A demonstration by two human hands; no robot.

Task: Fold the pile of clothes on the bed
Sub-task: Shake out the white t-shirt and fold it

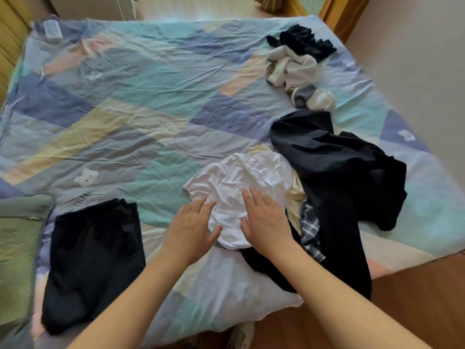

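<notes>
Both hands, left hand (191,226) and right hand (264,220), fingers straight and apart, press the white garment (236,180) flat beside the dark pile (334,172), probably smoothing it for folding.

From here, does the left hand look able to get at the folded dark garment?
Probably yes: the left hand rests open on the white garment, and only bare bedsheet lies between it and the folded dark garment.

Right hand (264,222) is lying flat on the white garment (234,182), covering its near right edge, and left hand (191,230) is covering the near left edge. Beyond the right hand, a cream garment (297,195) and a plaid piece (310,227) are peeking out, mostly buried under the white garment and the black clothes (339,172). Far left of the hands, a green pillow (17,235) is running off the frame's edge.
</notes>
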